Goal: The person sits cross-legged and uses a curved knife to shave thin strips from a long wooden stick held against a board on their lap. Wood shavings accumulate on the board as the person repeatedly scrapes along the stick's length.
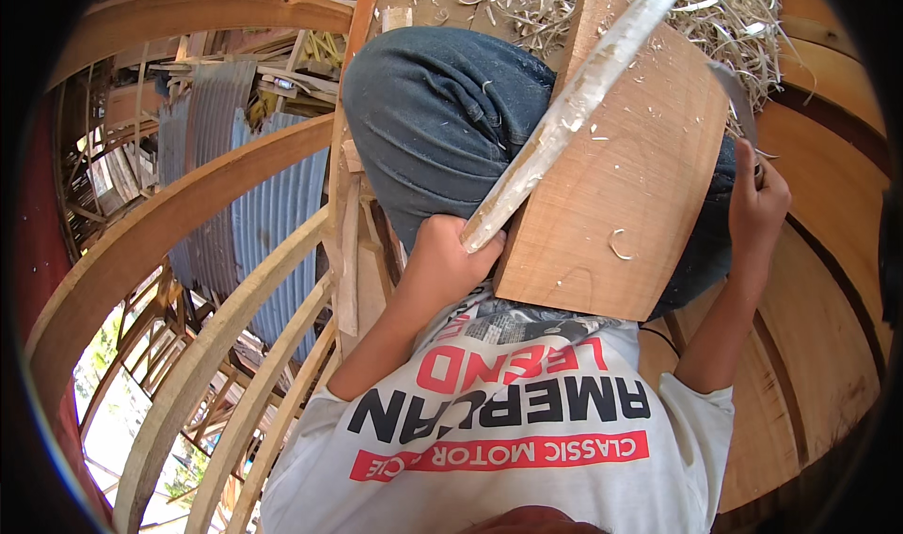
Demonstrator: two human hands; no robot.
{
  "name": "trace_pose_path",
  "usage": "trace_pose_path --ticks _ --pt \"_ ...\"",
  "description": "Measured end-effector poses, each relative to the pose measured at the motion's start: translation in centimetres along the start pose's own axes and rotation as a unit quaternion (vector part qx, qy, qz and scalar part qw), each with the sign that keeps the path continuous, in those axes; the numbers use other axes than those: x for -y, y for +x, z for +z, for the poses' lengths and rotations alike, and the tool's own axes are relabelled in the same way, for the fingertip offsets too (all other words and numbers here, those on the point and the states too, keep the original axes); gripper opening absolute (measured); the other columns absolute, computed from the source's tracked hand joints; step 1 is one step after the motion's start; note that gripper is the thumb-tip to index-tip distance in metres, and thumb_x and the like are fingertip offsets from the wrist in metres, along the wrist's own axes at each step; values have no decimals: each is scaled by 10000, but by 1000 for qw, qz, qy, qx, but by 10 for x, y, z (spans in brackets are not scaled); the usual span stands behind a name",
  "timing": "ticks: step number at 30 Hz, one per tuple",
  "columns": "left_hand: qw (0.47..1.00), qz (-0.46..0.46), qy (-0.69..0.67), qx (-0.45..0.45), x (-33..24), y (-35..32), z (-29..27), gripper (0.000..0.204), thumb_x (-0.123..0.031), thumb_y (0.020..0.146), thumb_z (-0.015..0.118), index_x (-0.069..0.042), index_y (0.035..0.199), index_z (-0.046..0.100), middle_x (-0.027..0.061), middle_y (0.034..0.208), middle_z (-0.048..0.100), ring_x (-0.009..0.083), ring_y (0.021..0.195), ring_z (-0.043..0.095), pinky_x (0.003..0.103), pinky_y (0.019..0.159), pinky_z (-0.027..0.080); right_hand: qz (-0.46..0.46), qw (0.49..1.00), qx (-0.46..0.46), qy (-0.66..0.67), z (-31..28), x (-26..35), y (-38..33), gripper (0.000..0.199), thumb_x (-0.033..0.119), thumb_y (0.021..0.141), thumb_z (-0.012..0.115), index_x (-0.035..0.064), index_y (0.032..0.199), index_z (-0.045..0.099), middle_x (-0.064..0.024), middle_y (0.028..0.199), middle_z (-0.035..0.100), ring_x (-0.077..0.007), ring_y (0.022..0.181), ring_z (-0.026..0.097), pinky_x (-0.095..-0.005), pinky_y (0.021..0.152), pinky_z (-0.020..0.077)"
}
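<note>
1. Fingers of the left hand (450, 257) wrap the near end of the stick (576, 109); those of the right hand (762, 194) curl around the knife (738, 100), its blade apart from the stick.
2. The stick slants far and right over the board (625, 196).
3. Progress: the surface appears largely shaved; tan streaks toward the near end seem left.
4. Appearance: slender, whitish, mottled with tan.

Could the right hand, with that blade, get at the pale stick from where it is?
Probably yes: between the right hand with its blade and the pale stick I see only the wooden board and a few shavings; the left hand grips just the stick's lower end.
</note>
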State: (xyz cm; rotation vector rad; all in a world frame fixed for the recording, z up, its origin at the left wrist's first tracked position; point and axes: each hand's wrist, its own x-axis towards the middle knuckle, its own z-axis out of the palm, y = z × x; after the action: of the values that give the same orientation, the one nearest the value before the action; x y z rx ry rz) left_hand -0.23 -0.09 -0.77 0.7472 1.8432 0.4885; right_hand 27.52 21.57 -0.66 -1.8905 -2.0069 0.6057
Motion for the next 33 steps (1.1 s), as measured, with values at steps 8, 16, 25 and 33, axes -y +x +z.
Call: trace_pose_path --ticks 8,16,25,33 --pt "978 -107 -124 130 -2 -1 -18 266 -204 805 678 31 693 627 51 570 558 90 558 451 268 524 382 -17 997 65 32 -14 20 -50 431 332 802 734 -21 645 542 -122 455 349 -175 402 319 -316 422 284" --pt "984 14 -107 141 -83 -43 -26 205 -157 806 633 -2 871 515 8 696 484 90 668 448 256 607 384 -161 977 109 82 -18 50 -94 495 444 676 799 58 550 516 -93 457 484 -261 392 512 -338 401 393" --pt "980 51 -113 158 -98 -65 -17 248 -141 792 658 -9 937 506 17 769 501 80 698 457 240 632 396 -163 978 96 91 -26 54 -90 467 414 702 792 43 575 537 -102 456 457 -255 389 488 -326 406 373" --pt "985 67 -88 135 -95 -77 -17 272 -105 784 677 -13 966 497 -3 710 485 59 631 455 224 570 396 -183 976 89 82 -26 61 -93 501 478 689 780 53 575 540 -88 460 482 -248 394 510 -322 404 392"
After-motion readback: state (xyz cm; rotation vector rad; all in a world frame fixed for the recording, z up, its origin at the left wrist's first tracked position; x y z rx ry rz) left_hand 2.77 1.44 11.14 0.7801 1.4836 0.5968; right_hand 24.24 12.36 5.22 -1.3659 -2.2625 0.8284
